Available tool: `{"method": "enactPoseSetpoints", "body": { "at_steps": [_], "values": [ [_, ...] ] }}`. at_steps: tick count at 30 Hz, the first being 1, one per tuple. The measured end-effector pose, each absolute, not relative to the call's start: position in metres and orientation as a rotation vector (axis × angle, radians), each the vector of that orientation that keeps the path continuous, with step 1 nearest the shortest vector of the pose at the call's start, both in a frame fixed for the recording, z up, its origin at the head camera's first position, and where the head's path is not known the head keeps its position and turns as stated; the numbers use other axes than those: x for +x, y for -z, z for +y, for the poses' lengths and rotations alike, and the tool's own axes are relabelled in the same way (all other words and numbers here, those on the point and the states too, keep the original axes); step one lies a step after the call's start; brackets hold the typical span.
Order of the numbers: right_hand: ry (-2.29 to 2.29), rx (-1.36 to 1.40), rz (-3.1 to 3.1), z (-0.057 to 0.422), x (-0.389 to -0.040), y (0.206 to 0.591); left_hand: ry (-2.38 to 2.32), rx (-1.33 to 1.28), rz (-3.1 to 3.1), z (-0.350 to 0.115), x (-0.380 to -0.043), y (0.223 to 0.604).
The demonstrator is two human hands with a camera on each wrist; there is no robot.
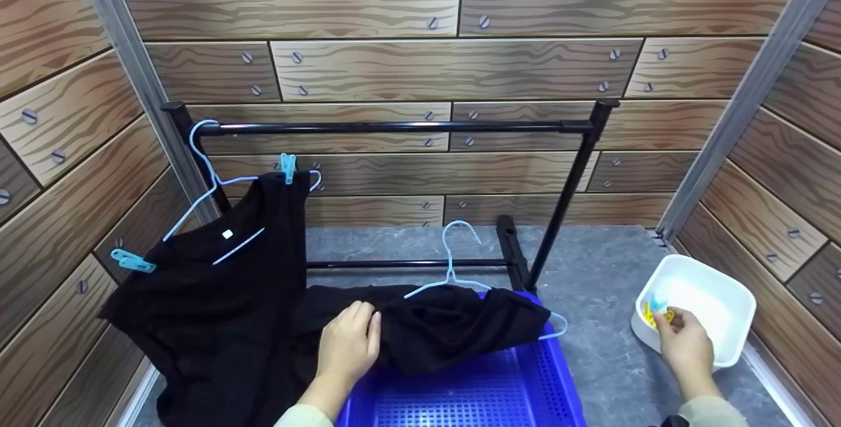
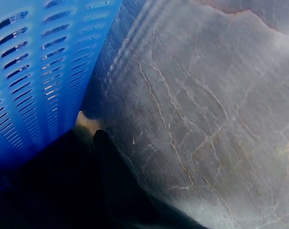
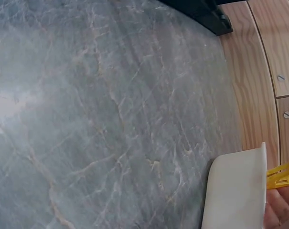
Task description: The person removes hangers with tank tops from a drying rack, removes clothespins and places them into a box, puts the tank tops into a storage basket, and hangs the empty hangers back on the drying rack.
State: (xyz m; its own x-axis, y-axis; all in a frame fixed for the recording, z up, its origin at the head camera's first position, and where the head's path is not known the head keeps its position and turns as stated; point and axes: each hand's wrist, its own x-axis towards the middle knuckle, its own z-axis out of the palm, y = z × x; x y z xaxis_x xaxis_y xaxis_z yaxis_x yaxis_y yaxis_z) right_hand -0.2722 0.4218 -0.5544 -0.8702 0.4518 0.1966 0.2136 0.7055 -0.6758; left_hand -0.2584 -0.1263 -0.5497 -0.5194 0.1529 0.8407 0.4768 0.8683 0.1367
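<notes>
My left hand point(image 1: 349, 341) grips a bunched black garment point(image 1: 453, 335) on a light blue hanger point(image 1: 450, 276), over the back of a blue basket point(image 1: 558, 374). To its left, a black sleeveless top point(image 1: 217, 309) hangs from the rack on another light blue hanger point(image 1: 211, 174), with a blue clothespin point(image 1: 288, 167) on one shoulder and a second blue clothespin point(image 1: 133, 261) on the other. Far right, my right hand point(image 1: 686, 341) reaches over the rim of a white bin point(image 1: 719, 309). Its fingers pinch a yellow clothespin point(image 3: 283, 179). Beside them in the bin lies something light blue point(image 1: 657, 303).
A black clothes rack point(image 1: 394, 127) stands behind the basket, its right post point(image 1: 566, 197) slanting down to a foot point(image 1: 512, 249) on the grey marbled surface point(image 1: 591, 269). Wood-patterned walls point(image 1: 368, 66) enclose the back and both sides.
</notes>
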Motion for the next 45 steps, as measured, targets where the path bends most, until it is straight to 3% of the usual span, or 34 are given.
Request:
{"method": "enactPoseSetpoints", "body": {
  "at_steps": [29, 45],
  "values": [
    [-0.862, -0.429, -2.858, 0.4236, -0.2741, 0.5598, 0.447, -0.449, -2.108, -0.1266, -0.2574, 0.5496],
    [-0.956, -0.484, -2.609, 0.4222, -0.2717, 0.5637, 0.455, -0.443, -2.134, -0.1265, -0.2573, 0.5502]
  ]
}}
